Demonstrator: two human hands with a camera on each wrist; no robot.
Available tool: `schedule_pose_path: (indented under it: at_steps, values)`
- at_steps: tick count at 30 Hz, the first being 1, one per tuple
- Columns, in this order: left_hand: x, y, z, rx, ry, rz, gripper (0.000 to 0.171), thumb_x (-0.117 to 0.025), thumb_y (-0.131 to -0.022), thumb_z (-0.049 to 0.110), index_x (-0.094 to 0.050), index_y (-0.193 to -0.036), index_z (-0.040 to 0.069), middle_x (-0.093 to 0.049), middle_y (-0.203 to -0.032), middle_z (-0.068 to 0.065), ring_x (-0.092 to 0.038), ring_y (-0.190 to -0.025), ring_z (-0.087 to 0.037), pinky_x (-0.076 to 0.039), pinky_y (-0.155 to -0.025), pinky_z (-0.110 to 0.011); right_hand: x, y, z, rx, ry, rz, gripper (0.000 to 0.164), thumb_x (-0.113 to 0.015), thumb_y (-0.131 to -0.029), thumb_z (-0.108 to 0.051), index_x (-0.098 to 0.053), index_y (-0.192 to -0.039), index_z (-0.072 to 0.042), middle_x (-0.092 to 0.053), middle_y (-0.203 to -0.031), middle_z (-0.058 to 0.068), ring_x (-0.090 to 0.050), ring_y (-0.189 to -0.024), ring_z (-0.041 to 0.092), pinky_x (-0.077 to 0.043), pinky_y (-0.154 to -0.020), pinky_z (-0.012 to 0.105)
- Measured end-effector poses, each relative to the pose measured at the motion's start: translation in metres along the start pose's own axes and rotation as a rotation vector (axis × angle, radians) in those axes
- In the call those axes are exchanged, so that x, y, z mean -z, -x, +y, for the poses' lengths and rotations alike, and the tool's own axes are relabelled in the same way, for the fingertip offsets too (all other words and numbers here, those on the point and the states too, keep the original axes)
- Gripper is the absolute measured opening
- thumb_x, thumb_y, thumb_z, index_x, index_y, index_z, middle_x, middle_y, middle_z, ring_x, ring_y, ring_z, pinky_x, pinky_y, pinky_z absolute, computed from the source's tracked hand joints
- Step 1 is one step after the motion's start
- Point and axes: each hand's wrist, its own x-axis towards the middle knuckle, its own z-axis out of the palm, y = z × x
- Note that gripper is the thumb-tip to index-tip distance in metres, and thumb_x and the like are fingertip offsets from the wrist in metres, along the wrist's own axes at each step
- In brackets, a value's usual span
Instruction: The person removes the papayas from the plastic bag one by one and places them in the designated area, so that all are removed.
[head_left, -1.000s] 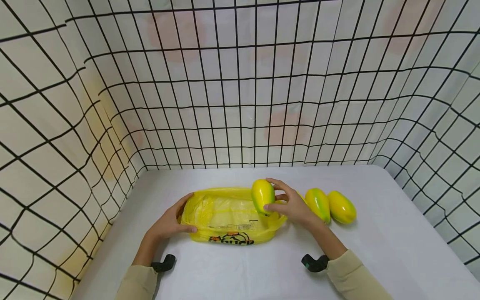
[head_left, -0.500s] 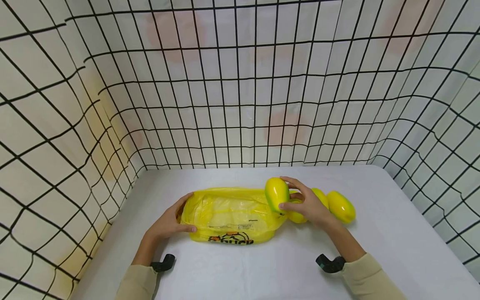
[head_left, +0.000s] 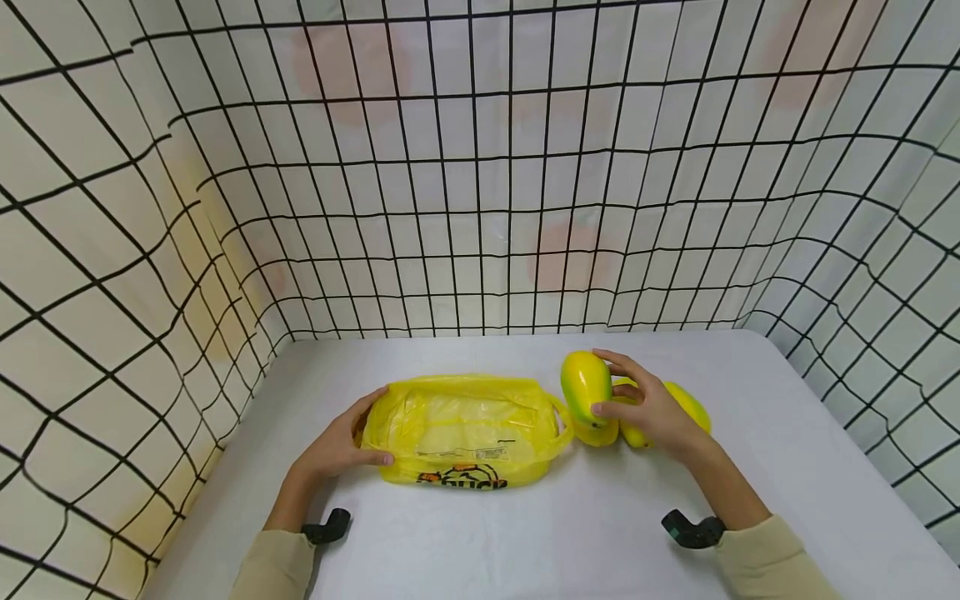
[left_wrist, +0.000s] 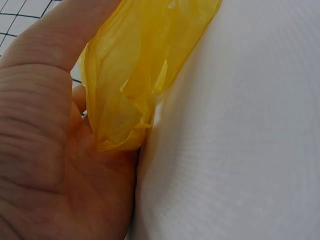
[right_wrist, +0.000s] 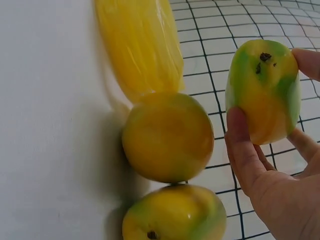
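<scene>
A yellow plastic bag (head_left: pixel 465 433) with dark printing on its front lies with its mouth spread wide. My left hand (head_left: pixel 341 442) holds the bag's left end, thumb in front and fingers behind; crumpled yellow film (left_wrist: pixel 125 85) sits against the palm in the left wrist view. Right of the bag, my right hand (head_left: pixel 652 417) grips a yellow-green mango (head_left: pixel 585 383) between thumb and fingers, raised off the table. Directly below it rests a second mango (head_left: pixel 597 435), close to the bag's handle. Another mango (head_left: pixel 636 437) is partly hidden by the right hand.
One more mango (head_left: pixel 693 407) lies at the right end of the row, partly behind the right hand. The white table (head_left: pixel 495 542) is walled at the back and sides by black grid netting (head_left: pixel 510 208) over pale cloth. Dark camera mounts (head_left: pixel 693 531) sit at both wrists.
The right hand has carried the mango rightward, from over the bag's right end to above the mangoes beside it. The left hand and the bag stay in place.
</scene>
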Motion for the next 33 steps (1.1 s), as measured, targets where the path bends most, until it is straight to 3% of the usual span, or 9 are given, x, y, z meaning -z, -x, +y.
schedule_pose_path:
  at_steps: [7, 16, 33]
  values:
    - [0.0, 0.001, 0.001, 0.006, 0.002, 0.004, 0.119, -0.093, -0.068, 0.051, -0.026, -0.164, 0.026, -0.026, -0.17, -0.011, -0.026, -0.156, -0.039, -0.024, -0.125, -0.062, 0.016, 0.006, 0.002, 0.018, -0.01, 0.003, 0.08, -0.076, -0.093, -0.024, -0.033, -0.161, -0.029, -0.029, -0.16, 0.021, -0.049, -0.131, 0.043, -0.052, -0.098, 0.039]
    - [0.0, 0.0, 0.001, 0.01, 0.002, 0.002, 0.12, -0.093, -0.068, 0.051, -0.026, -0.164, 0.026, -0.025, -0.171, -0.011, -0.025, -0.157, -0.038, -0.024, -0.126, -0.06, 0.037, 0.016, 0.01, 0.043, 0.026, 0.017, 0.079, -0.074, -0.095, -0.021, -0.032, -0.162, -0.027, -0.031, -0.159, 0.021, -0.058, -0.117, 0.026, -0.056, -0.091, 0.021]
    - [0.0, 0.002, 0.002, -0.021, 0.028, 0.002, 0.118, -0.092, -0.071, 0.048, -0.025, -0.165, 0.022, -0.026, -0.17, -0.011, -0.027, -0.156, -0.039, -0.024, -0.125, -0.06, 0.076, 0.036, 0.033, 0.059, 0.02, 0.044, 0.075, -0.066, -0.1, -0.015, -0.028, -0.163, -0.027, -0.03, -0.154, 0.012, -0.061, -0.111, 0.008, -0.054, -0.091, 0.018]
